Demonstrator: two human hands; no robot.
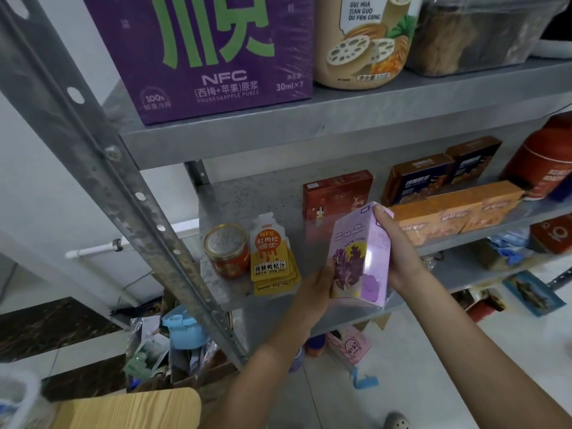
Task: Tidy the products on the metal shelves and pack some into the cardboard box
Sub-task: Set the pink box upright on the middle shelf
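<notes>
A pale purple product box (pixel 360 253) with a purple plant picture is held upright between both hands, just above the front edge of the middle metal shelf (pixel 235 196). My left hand (pixel 315 294) grips its lower left corner. My right hand (pixel 399 252) wraps its right side, thumb on the top edge. On the shelf to the left stand a small red jar (pixel 227 250) with a mesh lid and a few yellow juice pouches (pixel 272 258). Behind the box stand a red box (pixel 337 191), dark brown boxes (pixel 418 178) and a row of orange boxes (pixel 458 209).
The upper shelf holds a big purple NFC box (pixel 210 57), a beige lotus-root jar (pixel 365 41) and a wrapped tub (pixel 476 32). A red tin (pixel 544 162) stands far right. A slanted shelf post (pixel 102 156) crosses the left. Clutter and an open cardboard box (pixel 185 363) lie on the floor below.
</notes>
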